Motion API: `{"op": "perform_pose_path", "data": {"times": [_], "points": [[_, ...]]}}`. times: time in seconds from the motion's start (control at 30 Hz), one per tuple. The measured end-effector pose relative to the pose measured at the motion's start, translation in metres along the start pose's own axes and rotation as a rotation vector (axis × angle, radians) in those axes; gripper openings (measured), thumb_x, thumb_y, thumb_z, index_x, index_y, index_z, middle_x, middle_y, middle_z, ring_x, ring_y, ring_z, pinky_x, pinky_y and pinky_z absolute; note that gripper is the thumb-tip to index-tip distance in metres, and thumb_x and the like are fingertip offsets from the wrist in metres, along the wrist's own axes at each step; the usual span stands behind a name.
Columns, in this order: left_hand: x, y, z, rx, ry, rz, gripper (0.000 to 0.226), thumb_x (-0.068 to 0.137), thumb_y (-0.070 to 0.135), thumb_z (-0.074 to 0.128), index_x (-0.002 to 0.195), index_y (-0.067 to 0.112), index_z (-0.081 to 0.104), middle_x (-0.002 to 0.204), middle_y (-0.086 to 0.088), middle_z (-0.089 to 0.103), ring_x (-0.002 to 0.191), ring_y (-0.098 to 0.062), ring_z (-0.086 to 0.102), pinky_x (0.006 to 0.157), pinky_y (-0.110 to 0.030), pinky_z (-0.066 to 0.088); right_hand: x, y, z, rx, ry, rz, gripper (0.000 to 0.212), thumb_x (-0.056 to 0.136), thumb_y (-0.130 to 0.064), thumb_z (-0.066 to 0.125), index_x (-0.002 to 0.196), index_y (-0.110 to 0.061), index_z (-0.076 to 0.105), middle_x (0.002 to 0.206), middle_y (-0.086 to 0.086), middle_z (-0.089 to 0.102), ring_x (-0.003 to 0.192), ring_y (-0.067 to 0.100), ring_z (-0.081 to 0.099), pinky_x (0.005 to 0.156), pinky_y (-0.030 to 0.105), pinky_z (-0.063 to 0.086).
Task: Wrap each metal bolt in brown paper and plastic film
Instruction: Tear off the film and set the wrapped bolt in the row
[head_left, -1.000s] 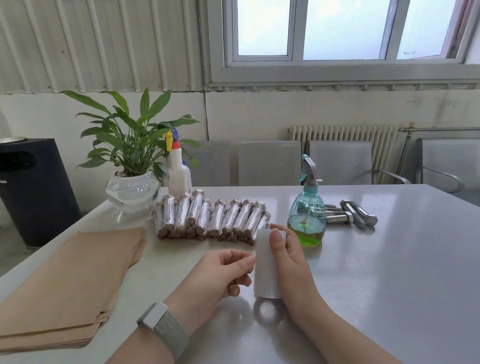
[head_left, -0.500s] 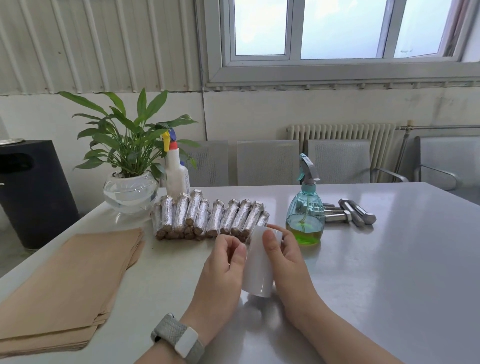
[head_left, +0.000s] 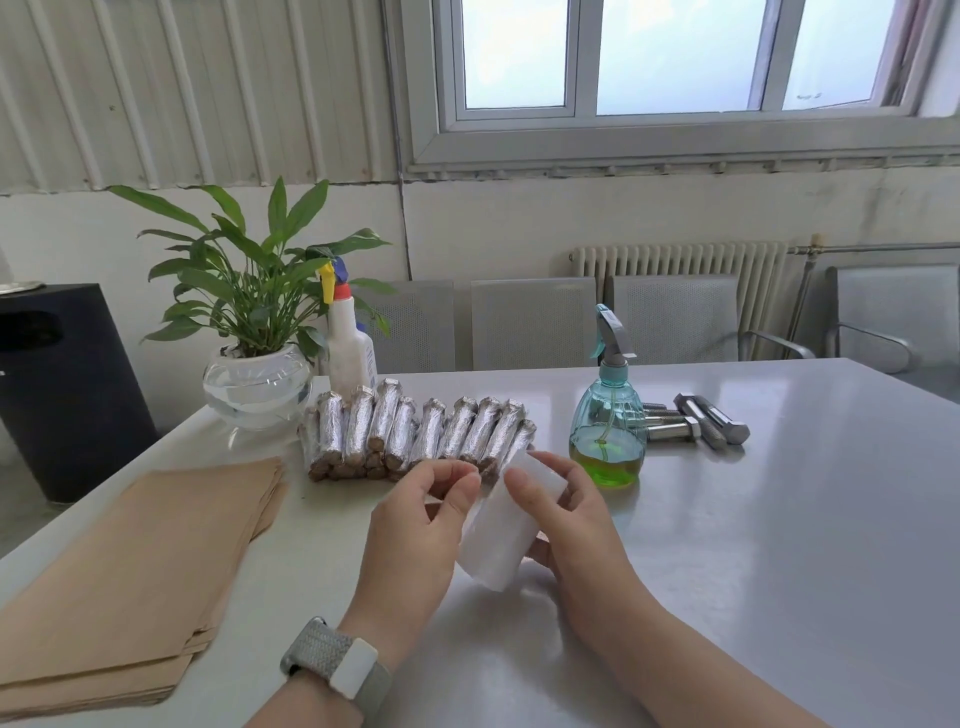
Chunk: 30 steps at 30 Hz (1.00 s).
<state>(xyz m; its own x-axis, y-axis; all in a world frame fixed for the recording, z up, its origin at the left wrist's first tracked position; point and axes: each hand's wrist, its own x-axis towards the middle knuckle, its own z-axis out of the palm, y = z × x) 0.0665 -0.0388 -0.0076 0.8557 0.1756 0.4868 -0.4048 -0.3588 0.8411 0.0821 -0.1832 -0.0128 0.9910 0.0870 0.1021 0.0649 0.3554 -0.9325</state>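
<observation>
White plastic film, on a roll (head_left: 501, 525), is being held just above the counter (head_left: 779, 545) between both hands. The right hand (head_left: 576, 525) is cradling the roll from its right side, thumb lying across the upper end and fingers curled underneath. The left hand (head_left: 415, 540) is pinching at the roll's upper left edge with thumb and forefinger closed together; whether a loose end of film is caught there cannot be told. A second ago the roll was standing upright on the counter with the left hand resting beside it; it is now lifted and tilted, top leaning away and to the right. In judgement, the person is searching for the film's free edge, so a wrapping step is only being prepared.

To the left, a stack of brown paper sheets (head_left: 135, 561) is lying flat and untouched. Beyond the hands, a row of wrapped bolts (head_left: 415, 431) is lying side by side, brown paper ends showing under shiny film. Right of the row, a green spray bottle (head_left: 608, 431) is standing, and behind it several bare metal bolts (head_left: 696, 423) are waiting, so work remains. Farther back, a white spray bottle (head_left: 350, 353) and a potted plant (head_left: 254, 312) are standing at the counter's far edge.
</observation>
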Motion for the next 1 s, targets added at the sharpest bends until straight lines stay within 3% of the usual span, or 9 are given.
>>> {"op": "perform_pose_path", "data": {"times": [0.07,0.17,0.33,0.4,0.5,0.67,0.87,1.0], "points": [[0.005,-0.003,-0.008,0.103,-0.052,0.027,0.011,0.091,0.029,0.064,0.082,0.03,0.07,0.074,0.01,0.066,0.061,-0.001,0.055,0.059,-0.012,0.041,0.0,-0.002,-0.002,-0.05,-0.033,0.044,0.053,0.063,-0.032,0.08,0.112,-0.024,0.061,0.1,0.004,0.069,0.087,0.014,0.07,0.07,0.033,0.059],[0.01,-0.004,-0.018,0.284,-0.124,0.143,0.014,0.091,0.028,0.065,0.077,0.029,0.066,0.075,0.011,0.059,0.067,-0.002,0.053,0.062,-0.011,0.037,0.0,-0.012,-0.009,-0.238,-0.157,0.146,0.035,0.066,-0.027,0.07,0.101,-0.025,0.068,0.094,0.004,0.069,0.081,0.015,0.068,0.076,0.041,0.061],[0.013,-0.003,-0.026,0.321,-0.28,0.312,0.015,0.09,0.038,0.056,0.077,0.033,0.059,0.077,0.015,0.055,0.071,-0.001,0.051,0.065,-0.009,0.036,0.002,-0.032,-0.019,-0.552,-0.354,0.229,0.027,0.067,-0.026,0.067,0.093,-0.019,0.068,0.09,-0.011,0.072,0.075,0.0,0.061,0.067,0.018,0.044],[0.012,-0.004,-0.024,0.331,-0.304,0.309,0.015,0.093,0.033,0.059,0.078,0.033,0.059,0.075,0.016,0.056,0.068,-0.002,0.051,0.063,-0.009,0.036,0.005,-0.037,-0.024,-0.604,-0.384,0.192,0.018,0.073,-0.019,0.071,0.091,-0.019,0.067,0.088,-0.006,0.069,0.076,-0.002,0.062,0.07,0.017,0.043],[0.011,-0.005,-0.021,0.344,-0.333,0.292,0.015,0.094,0.028,0.06,0.08,0.033,0.057,0.071,0.018,0.057,0.064,-0.003,0.051,0.059,-0.01,0.036,0.008,-0.042,-0.032,-0.65,-0.389,0.098,0.007,0.08,-0.01,0.074,0.084,-0.013,0.069,0.084,0.001,0.066,0.078,0.008,0.06,0.077,0.023,0.046],[0.012,-0.003,-0.02,0.358,-0.354,0.302,0.017,0.096,0.029,0.057,0.079,0.033,0.057,0.066,0.017,0.054,0.059,-0.005,0.047,0.056,-0.012,0.034,0.009,-0.049,-0.039,-0.732,-0.421,0.0,0.008,0.085,-0.018,0.075,0.084,-0.01,0.071,0.082,0.0,0.069,0.077,0.005,0.061,0.076,0.017,0.05],[0.01,0.001,-0.011,0.384,-0.406,0.211,0.021,0.099,0.033,0.044,0.079,0.031,0.05,0.059,0.015,0.052,0.052,-0.008,0.043,0.051,-0.018,0.035,0.012,-0.044,-0.037,-0.828,-0.417,-0.041,0.012,0.093,-0.021,0.064,0.084,-0.015,0.068,0.095,0.011,0.073,0.083,0.014,0.064,0.091,0.038,0.052],[0.012,0.004,-0.005,0.379,-0.451,0.122,0.022,0.099,0.036,0.041,0.079,0.031,0.047,0.058,0.014,0.05,0.052,-0.006,0.04,0.052,-0.021,0.034,0.015,-0.04,-0.036,-0.828,-0.381,-0.036,0.023,0.098,-0.02,0.054,0.077,-0.021,0.064,0.098,0.017,0.07,0.083,0.023,0.06,0.092,0.05,0.048]]}}
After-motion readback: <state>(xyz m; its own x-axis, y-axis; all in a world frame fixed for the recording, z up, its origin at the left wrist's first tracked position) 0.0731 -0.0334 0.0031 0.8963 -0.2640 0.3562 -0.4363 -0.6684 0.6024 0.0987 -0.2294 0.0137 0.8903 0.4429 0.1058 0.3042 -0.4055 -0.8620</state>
